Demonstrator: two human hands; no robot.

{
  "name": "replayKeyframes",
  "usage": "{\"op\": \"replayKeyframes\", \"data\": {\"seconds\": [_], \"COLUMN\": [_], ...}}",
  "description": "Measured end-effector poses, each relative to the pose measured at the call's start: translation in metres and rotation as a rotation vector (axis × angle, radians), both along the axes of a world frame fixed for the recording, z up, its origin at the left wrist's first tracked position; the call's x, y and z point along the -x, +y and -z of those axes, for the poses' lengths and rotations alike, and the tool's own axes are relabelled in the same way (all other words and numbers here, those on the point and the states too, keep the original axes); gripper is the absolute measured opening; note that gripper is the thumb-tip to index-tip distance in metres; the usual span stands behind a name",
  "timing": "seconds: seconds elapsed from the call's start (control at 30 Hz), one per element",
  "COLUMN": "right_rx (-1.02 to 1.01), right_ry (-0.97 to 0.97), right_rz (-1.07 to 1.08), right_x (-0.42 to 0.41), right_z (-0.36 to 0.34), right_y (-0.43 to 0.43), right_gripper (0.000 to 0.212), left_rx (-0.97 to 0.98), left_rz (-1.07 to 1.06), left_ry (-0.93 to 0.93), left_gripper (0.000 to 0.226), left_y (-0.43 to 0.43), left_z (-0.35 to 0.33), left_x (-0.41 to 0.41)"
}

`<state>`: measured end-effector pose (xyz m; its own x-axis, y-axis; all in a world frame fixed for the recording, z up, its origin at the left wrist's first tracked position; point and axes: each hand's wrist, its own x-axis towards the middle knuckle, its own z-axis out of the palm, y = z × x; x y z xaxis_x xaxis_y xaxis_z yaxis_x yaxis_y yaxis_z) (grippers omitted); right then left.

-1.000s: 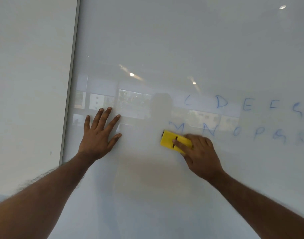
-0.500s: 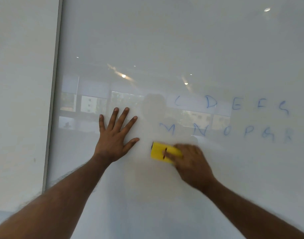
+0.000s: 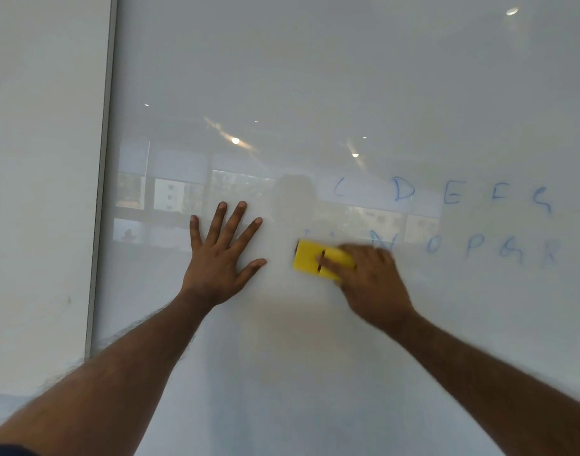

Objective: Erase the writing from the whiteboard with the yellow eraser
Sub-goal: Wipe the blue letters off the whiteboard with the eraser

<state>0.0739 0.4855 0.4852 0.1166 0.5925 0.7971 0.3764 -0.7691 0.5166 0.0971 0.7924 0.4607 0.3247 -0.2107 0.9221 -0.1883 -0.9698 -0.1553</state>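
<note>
A glossy whiteboard fills the view. Two rows of blue letters run across its right half: C, D, E, F, G above, N, O, P, Q, R below. My right hand presses a yellow eraser flat on the board at the left end of the lower row, where only faint traces of an M show. My left hand lies flat on the board with fingers spread, just left of the eraser and not touching it.
The board's grey metal frame edge runs down the left side, with plain white wall beyond it. Ceiling lights and windows reflect in the board's surface.
The M at the start of the lower row has been mostly wiped away as the eraser swept over it. My left hand shifted right along the board.
</note>
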Motion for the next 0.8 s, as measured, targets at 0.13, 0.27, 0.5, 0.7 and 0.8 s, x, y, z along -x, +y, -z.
{"op": "replayKeyframes", "data": {"seconds": [0.13,0.27,0.5,0.7,0.8], "right_rx": [-0.215,-0.112,0.089,-0.228,-0.137], "right_ry": [0.011,0.022,-0.015,-0.008,0.010], "right_rz": [0.021,0.000,0.067,0.115,0.086], "right_x": [0.002,0.003,0.002,0.005,0.005], "right_z": [-0.060,-0.023,0.001,-0.068,-0.024], "right_y": [0.011,0.020,-0.008,0.001,0.007], "right_gripper": [0.060,0.057,0.059,0.059,0.056], "left_rx": [0.003,0.002,0.017,0.037,0.045], "left_rz": [0.002,0.002,0.012,0.024,0.035], "left_ry": [0.014,0.022,0.004,-0.010,-0.009], "left_gripper": [0.071,0.072,0.072,0.071,0.070], "left_y": [0.000,0.001,0.000,0.000,0.000], "left_z": [0.000,0.001,0.006,0.009,0.009], "left_x": [0.002,0.002,-0.003,-0.004,-0.004]}}
